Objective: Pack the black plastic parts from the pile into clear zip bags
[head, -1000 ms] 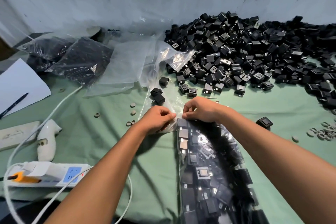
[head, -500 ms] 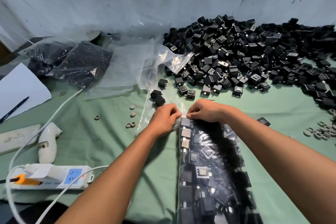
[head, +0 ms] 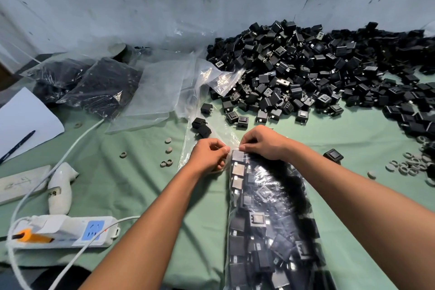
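Head view, the only one: both hands are meeting at frame centre over the mouth of a filled bag (head: 270, 219) lying lengthwise toward the lower edge. The left hand (head: 207, 155) is pinching the clear film at the bag's top corner, fingers curled tight; the right hand (head: 261, 142) is doing the same just beside it, fingertips pressing down on the zip edge. Judging by this, the sealing step is under way — the bag is looking full and the closure is being worked shut. Next, I would expect the pinch to be running along the whole strip, which is calling for even pressure and a flat, unwrinkled lip.

The pile (head: 317, 73) is spreading across the upper right of the frame: small boxy black parts, hard and matte, some showing pale square faces or metal tabs. A few strays are sitting between pile and hands. The bag film is thin, glossy and crinkled, catching glare. Empty bags (head: 160, 92) are lying limp in the upper middle; packed bags (head: 101, 82) are resting at upper left. Everything is sitting on soft green cloth (head: 141, 183) — slightly rumpled. A white power strip (head: 70, 231) is lying at lower left.
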A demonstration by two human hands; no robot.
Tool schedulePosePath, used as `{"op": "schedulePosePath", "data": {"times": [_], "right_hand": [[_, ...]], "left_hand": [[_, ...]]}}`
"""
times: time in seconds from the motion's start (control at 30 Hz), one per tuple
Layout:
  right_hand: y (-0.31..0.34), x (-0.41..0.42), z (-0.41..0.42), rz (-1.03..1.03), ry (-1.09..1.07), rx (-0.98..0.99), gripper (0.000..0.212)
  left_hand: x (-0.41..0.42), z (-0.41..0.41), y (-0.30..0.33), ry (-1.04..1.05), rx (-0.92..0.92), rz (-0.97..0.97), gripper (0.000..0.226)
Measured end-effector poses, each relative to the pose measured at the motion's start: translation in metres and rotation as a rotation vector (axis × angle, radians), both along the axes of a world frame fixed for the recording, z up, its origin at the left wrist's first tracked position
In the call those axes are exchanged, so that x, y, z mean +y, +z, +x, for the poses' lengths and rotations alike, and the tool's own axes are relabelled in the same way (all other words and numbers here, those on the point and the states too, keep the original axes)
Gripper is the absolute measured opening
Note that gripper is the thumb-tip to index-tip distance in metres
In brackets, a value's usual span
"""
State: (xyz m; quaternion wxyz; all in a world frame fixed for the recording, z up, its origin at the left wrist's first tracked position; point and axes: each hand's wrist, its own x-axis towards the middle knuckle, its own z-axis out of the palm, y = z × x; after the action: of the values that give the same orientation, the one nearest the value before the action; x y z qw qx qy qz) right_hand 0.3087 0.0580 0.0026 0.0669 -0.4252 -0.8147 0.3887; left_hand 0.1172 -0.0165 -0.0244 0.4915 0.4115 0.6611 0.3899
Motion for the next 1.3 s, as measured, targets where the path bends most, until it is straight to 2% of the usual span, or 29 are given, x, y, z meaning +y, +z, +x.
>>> {"op": "schedulePosePath", "data": {"times": [0.27, 0.5, 0.67, 0.8, 0.9, 1.0, 1.1, 1.17, 1.3], "right_hand": [[-0.003, 0.005, -0.019, 0.064, 0.018, 0.009, 0.015], [-0.001, 0.008, -0.027, 0.133, 0.123, -0.071, 0.012], [-0.006, 0.005, -0.03, 0.193, 0.141, -0.108, 0.018], [-0.009, 0.006, -0.023, 0.203, 0.108, -0.088, 0.019], [-0.008, 0.009, -0.017, 0.179, 0.089, -0.081, 0.021], [-0.005, 0.015, -0.013, 0.153, 0.122, -0.176, 0.024], [0.002, 0.02, -0.012, 0.15, 0.159, -0.264, 0.02], [0.004, 0.02, -0.012, 0.18, 0.181, -0.277, 0.02], [0.001, 0.015, -0.011, 0.257, 0.207, -0.27, 0.022]], "left_hand": [[-0.005, 0.003, -0.011, 0.009, -0.059, 0.08, 0.019], [-0.007, 0.003, -0.022, 0.026, 0.197, 0.216, 0.02], [-0.018, -0.003, -0.022, -0.043, 0.229, 0.236, 0.016], [-0.022, -0.004, -0.015, 0.041, 0.445, 0.32, 0.02], [-0.02, -0.017, -0.012, 0.191, 0.724, 0.352, 0.024], [-0.02, -0.018, -0.009, 0.276, 0.977, 0.372, 0.027], [-0.015, 0.001, 0.0, 0.227, 0.895, 0.553, 0.02], [-0.008, 0.013, 0.002, 0.111, 0.795, 0.58, 0.011], [0.005, 0.023, -0.006, -0.092, 0.622, 0.225, 0.015]]}}
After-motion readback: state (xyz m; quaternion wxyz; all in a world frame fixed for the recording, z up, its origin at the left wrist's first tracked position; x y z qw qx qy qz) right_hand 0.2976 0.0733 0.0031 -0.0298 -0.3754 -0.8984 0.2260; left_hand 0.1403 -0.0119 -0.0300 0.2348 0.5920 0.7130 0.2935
